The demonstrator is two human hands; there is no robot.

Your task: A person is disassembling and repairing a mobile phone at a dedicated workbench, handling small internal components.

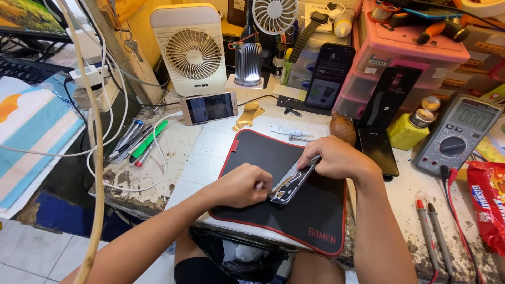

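At frame centre, the right hand (336, 158) grips an opened phone (292, 181) tilted on a black mat (315, 215) while the left hand (241, 185) pinches a thin tool (259, 185) against it.

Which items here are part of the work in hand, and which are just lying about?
In use:
- phone, tilted on edge
- left hand, at its lower end
- right hand, gripping its upper end
- black mat beneath

Lying about:
- white fan
- multimeter
- yellow bottle
- pens
- snack packet
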